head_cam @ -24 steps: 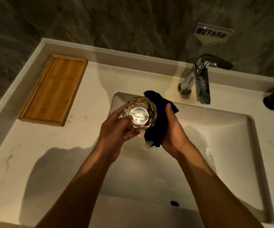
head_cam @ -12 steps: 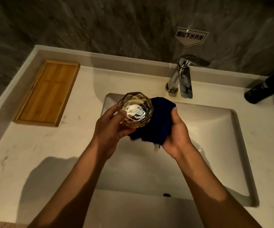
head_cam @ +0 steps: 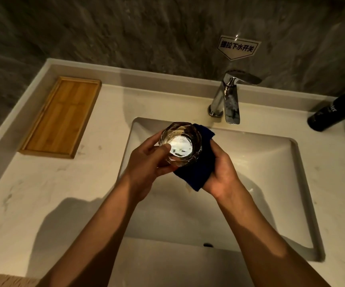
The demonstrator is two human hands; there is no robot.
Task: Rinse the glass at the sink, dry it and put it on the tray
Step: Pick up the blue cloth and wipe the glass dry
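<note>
A clear faceted glass is held over the left part of the white sink basin, its mouth facing me. My left hand grips its left side, thumb over the rim. My right hand presses a dark blue cloth against the glass's right side and underside. The wooden tray lies bare on the counter at the far left, about a hand's length from the glass.
A chrome tap stands behind the basin with no water running. A black bottle lies on the counter at the far right. A white sign hangs on the dark stone wall. The pale counter surrounds the basin.
The cloth has shifted around the glass's right side as my right hand wiped. The glass stays over the basin in my left hand. The view itself moved a little.
</note>
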